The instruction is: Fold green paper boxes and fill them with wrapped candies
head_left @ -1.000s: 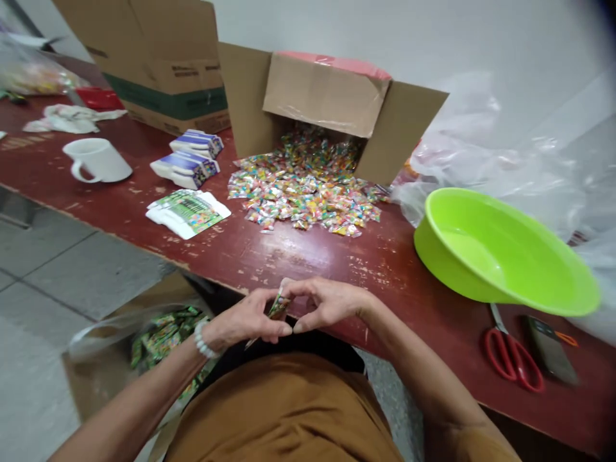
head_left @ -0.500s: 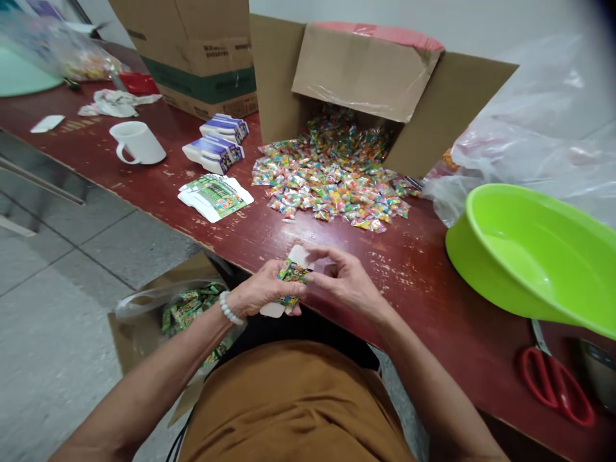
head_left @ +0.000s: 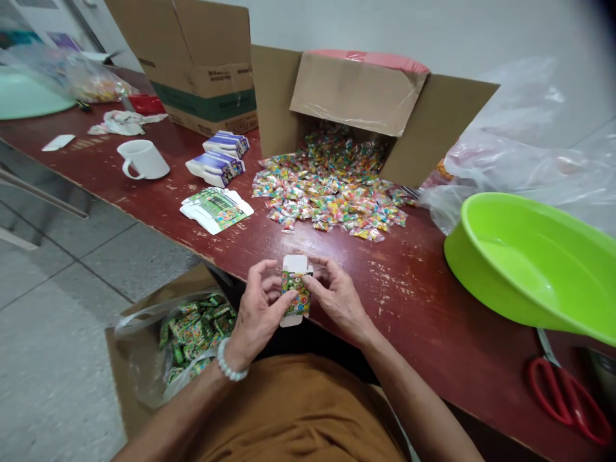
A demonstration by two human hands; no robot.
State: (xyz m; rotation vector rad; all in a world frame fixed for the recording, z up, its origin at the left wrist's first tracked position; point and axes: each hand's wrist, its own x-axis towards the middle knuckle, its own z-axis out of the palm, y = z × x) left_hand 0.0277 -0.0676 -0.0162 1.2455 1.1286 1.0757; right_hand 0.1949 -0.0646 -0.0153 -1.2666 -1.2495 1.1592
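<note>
Left hand (head_left: 260,309) and right hand (head_left: 338,300) holding a box (head_left: 301,304), candies (head_left: 332,200) heaped before an open carton (head_left: 356,96), mug (head_left: 150,160) at left, basin (head_left: 481,287) and scissors (head_left: 562,380) at right

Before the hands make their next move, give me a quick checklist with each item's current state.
1. Left hand on the small box: ok, thumb across its front.
2. Right hand on the small box: ok, thumb near its upper edge.
3. End flaps folded in: not ok, white flaps stick out at both ends.
4. Contents of the small box: cannot tell.
5. Scissors clear of both hands: ok, off to the right.
6. Candy packets clear of both hands: ok, piled beyond them.
</note>
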